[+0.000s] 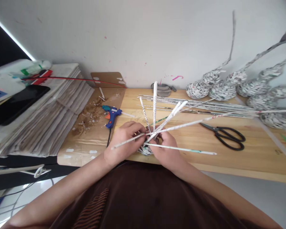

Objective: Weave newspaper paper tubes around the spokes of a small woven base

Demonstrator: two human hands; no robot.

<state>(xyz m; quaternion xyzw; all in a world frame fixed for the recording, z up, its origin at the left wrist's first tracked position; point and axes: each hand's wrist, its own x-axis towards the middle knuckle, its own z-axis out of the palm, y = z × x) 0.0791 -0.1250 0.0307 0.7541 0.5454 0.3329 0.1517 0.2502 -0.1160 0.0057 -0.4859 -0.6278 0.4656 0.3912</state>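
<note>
Nearest is the person's brown top (145,194), with a striped patch low on the left. Just beyond it, at the worktop's (193,165) front edge, is a small woven paper piece (145,151), held between the two hands. The left hand (125,138) has its fingers curled in and gripping at the base of the rolled paper sticks (154,105); the right hand (165,148) is closed around the other side. The sticks fan out from the piece — some upright, others slanting or nearly flat — and carry printed specks too small to read.

To the right lie black-handled scissors (230,136), blades slightly apart. On the left, a blue glue gun (113,117) bears a pale label, illegible here, and rests on cardboard (85,144) beside a tall stack of paper (72,111) topped by a dark phone (19,103). Farther back, thin paper rods (205,109) lie in a loose row; behind them are a grey coil (163,90) and bulbous woven shapes (222,90) with long stems, near the pink-marked wall (143,41).
</note>
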